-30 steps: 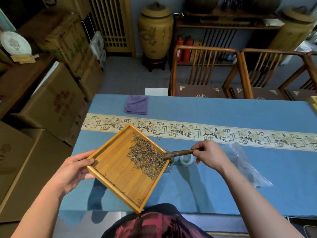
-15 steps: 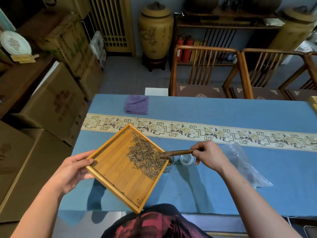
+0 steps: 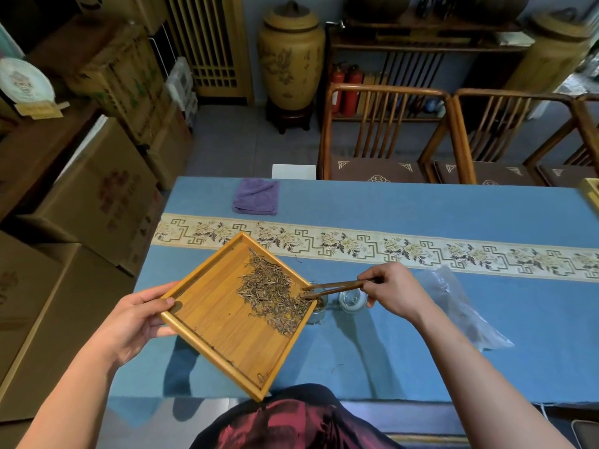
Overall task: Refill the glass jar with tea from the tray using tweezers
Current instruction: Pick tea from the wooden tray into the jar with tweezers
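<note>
Glass jar point(image 3: 319, 311) stands on the blue tablecloth point(image 3: 421, 335), mostly hidden behind the right corner of the bamboo tray point(image 3: 227, 325); its lid point(image 3: 351, 299) lies just beside it. Tray is tilted, held above the table. Left hand point(image 3: 136, 322) grips the tray's left corner, thumb on the rim. Loose tea point(image 3: 275, 293) is heaped toward the right corner. Right hand point(image 3: 393, 291) pinches wooden tweezers point(image 3: 334, 288), tips slightly apart at the tea near the jar. Purple cloth point(image 3: 256, 196) lies at the far edge; clear plastic bag point(image 3: 460, 309) to the right.
</note>
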